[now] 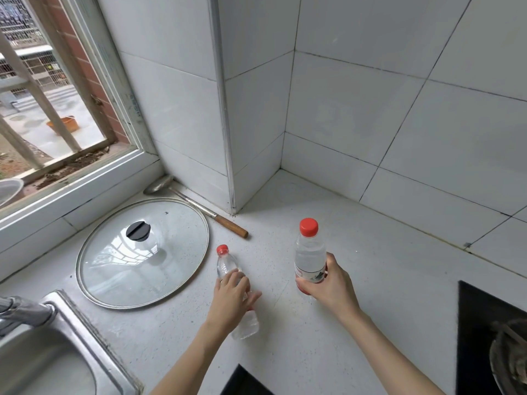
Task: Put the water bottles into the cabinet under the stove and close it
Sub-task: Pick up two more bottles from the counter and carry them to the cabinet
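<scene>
The right hand (328, 283) gripped the upright bottle (310, 252) at its label; the left hand (233, 292), at nine o'clock, clasped the tilted bottle (225, 263) mid-body, likely slick and squashy.

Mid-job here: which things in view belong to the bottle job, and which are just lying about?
Job: clear red-capped plastic water bottle in left hand; matching upright bottle in right hand.
Lying about: round glass pot lid, wooden-handled metal ladle, steel sink.
</scene>
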